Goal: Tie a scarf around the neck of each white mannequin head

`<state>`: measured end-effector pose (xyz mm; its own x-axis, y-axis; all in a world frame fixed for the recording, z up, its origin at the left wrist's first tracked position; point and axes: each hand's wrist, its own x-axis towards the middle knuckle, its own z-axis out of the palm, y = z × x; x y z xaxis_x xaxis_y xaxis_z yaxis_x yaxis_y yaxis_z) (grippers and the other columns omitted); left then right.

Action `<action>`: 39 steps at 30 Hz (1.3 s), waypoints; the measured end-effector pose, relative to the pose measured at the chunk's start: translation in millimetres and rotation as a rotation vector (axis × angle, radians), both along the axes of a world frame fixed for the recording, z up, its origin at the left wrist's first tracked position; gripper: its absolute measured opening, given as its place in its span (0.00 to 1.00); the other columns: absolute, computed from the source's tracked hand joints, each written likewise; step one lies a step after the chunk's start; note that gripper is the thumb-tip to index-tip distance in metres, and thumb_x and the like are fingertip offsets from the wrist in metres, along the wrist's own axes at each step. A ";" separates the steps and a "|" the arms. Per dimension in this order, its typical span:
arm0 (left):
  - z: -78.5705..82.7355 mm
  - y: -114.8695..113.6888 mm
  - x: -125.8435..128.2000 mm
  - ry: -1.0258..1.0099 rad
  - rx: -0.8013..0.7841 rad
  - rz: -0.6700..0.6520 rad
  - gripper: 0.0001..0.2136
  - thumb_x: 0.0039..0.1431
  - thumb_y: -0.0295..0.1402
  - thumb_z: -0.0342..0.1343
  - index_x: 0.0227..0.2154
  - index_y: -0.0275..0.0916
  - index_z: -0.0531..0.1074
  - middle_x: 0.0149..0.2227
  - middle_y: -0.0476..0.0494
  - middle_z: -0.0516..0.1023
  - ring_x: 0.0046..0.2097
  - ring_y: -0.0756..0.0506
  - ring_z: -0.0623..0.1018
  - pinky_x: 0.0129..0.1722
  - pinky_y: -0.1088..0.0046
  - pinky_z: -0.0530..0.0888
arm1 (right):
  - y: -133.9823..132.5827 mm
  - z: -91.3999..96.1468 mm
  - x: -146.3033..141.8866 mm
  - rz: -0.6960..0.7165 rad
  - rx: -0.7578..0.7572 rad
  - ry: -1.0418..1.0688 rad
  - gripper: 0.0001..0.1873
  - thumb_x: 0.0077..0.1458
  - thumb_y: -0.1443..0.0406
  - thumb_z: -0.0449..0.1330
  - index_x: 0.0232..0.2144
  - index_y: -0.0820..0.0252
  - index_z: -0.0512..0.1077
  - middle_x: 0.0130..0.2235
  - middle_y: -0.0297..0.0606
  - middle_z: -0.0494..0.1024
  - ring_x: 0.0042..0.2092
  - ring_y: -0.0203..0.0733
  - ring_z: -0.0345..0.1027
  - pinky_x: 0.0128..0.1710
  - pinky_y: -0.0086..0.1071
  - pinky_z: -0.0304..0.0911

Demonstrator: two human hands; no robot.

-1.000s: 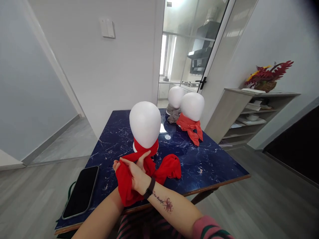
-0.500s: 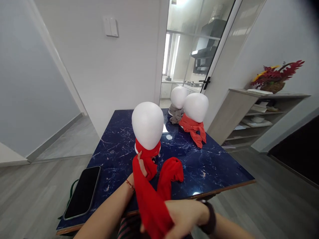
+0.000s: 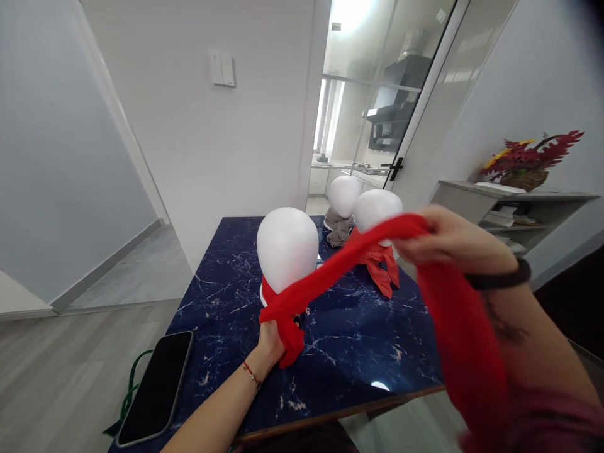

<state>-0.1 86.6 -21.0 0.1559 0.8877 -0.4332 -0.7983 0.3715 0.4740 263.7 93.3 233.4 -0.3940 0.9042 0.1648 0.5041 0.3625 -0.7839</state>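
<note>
A white foam head [image 3: 287,250] stands on the dark blue marble table [image 3: 358,352] with a red scarf [image 3: 330,270] around its neck. My left hand [image 3: 270,343] is closed on the scarf just below the head, where a short red end hangs down. My right hand [image 3: 455,242] is raised at the right, closed on the long end of the scarf. That end is stretched taut from the neck up to my right hand and then drapes down over my forearm.
Two more foam heads stand at the table's far side, one [image 3: 377,211] with a red scarf, one [image 3: 344,196] with a grey scarf. A black phone [image 3: 155,387] lies at the near left corner. A shelf [image 3: 500,201] with a flower basket is at right.
My right hand has lifted from low near the table edge up and to the right, pulling the long scarf end taut. The left hand stays gripping at the neck. The loose bunch is off the table.
</note>
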 end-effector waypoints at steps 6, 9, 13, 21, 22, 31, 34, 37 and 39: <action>1.3 4.0 2.1 -0.005 -0.074 -0.018 0.15 0.58 0.43 0.49 0.32 0.35 0.71 0.22 0.42 0.75 0.20 0.45 0.73 0.22 0.67 0.70 | 128.0 48.4 -155.6 -0.009 0.646 -0.208 0.16 0.54 0.62 0.58 0.37 0.75 0.74 0.37 0.42 0.76 0.38 0.32 0.67 0.39 0.28 0.58; 2.8 4.1 3.4 0.002 -0.112 -0.024 0.11 0.54 0.39 0.55 0.31 0.35 0.71 0.21 0.45 0.75 0.20 0.46 0.72 0.22 0.69 0.69 | 192.9 32.4 -190.2 0.133 0.508 -0.300 0.16 0.53 0.63 0.59 0.36 0.75 0.74 0.34 0.42 0.77 0.34 0.32 0.67 0.38 0.26 0.59; 1.9 2.6 4.3 0.044 -0.143 -0.035 0.09 0.52 0.35 0.58 0.31 0.34 0.71 0.21 0.46 0.76 0.20 0.48 0.72 0.23 0.71 0.69 | 232.4 -18.0 -179.0 -0.203 0.140 -0.328 0.15 0.53 0.63 0.60 0.34 0.75 0.75 0.33 0.45 0.78 0.32 0.33 0.68 0.35 0.25 0.60; -8.7 5.5 6.4 0.065 -0.071 -0.016 0.11 0.48 0.29 0.63 0.35 0.33 0.72 0.27 0.45 0.78 0.22 0.50 0.73 0.25 0.73 0.70 | 189.6 -106.5 -71.4 -0.584 0.043 -0.186 0.16 0.56 0.64 0.53 0.33 0.75 0.75 0.32 0.53 0.78 0.32 0.41 0.71 0.33 0.30 0.61; -8.4 5.8 6.2 0.045 -0.089 -0.023 0.10 0.51 0.32 0.61 0.35 0.32 0.72 0.27 0.44 0.78 0.22 0.50 0.73 0.25 0.73 0.70 | 176.7 -112.4 -60.0 -0.588 0.043 -0.154 0.17 0.57 0.63 0.51 0.33 0.73 0.74 0.31 0.50 0.78 0.29 0.39 0.69 0.30 0.29 0.60; -0.8 6.0 4.5 0.023 -0.067 -0.054 0.13 0.57 0.39 0.55 0.37 0.31 0.72 0.28 0.42 0.79 0.23 0.49 0.74 0.23 0.73 0.71 | -11.6 -184.6 -23.0 0.011 -0.823 0.590 0.17 0.48 0.55 0.65 0.32 0.64 0.72 0.32 0.43 0.77 0.29 0.36 0.70 0.32 0.30 0.65; 0.7 4.0 5.9 -0.003 -0.047 -0.074 0.14 0.59 0.39 0.53 0.35 0.31 0.72 0.27 0.42 0.79 0.24 0.48 0.76 0.25 0.72 0.73 | -57.4 -210.3 -54.1 0.108 -0.951 0.723 0.21 0.47 0.57 0.67 0.40 0.65 0.71 0.40 0.48 0.77 0.38 0.43 0.74 0.42 0.37 0.66; 0.3 2.4 4.7 -0.029 0.016 -0.120 0.17 0.59 0.43 0.52 0.31 0.31 0.72 0.24 0.41 0.78 0.22 0.47 0.75 0.22 0.73 0.73 | -76.3 -225.4 -97.2 0.149 -0.959 0.883 0.25 0.46 0.58 0.67 0.44 0.63 0.68 0.43 0.47 0.77 0.40 0.45 0.75 0.41 0.37 0.67; -1.0 3.0 0.8 -0.030 0.010 -0.202 0.20 0.58 0.47 0.50 0.29 0.31 0.73 0.16 0.44 0.73 0.16 0.49 0.71 0.16 0.74 0.69 | -76.2 -231.8 -126.6 0.143 -0.932 0.988 0.26 0.46 0.57 0.67 0.45 0.63 0.68 0.41 0.46 0.78 0.38 0.45 0.75 0.37 0.35 0.68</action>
<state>0.7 89.6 -22.0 0.3440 0.8416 -0.4165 -0.7221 0.5206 0.4555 137.1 17.1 1.5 -0.5671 0.7957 -0.2127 -0.4009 -0.4923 -0.7727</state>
